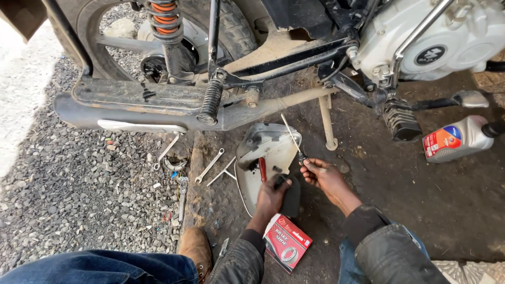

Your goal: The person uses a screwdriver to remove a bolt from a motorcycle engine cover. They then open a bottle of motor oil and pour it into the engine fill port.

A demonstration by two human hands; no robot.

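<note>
I crouch beside a motorcycle [273, 58] on dirt ground. My right hand [322, 174] grips a thin screwdriver [292, 138] by its dark handle, its metal shaft pointing up and left over a grey metal cover [268, 150] lying on the ground. My left hand [272, 195] rests on a dark curved part at the cover's lower edge, next to a red-handled tool [262, 169] lying in the cover. A red and white cardboard box [285, 242] lies under my left forearm.
Open-ended spanners [209, 165] lie left of the cover, with another [167, 150] under the exhaust pipe [131, 108]. A grey oil bottle [460, 138] lies at right. Gravel covers the left ground. My brown boot [196, 247] is at bottom centre.
</note>
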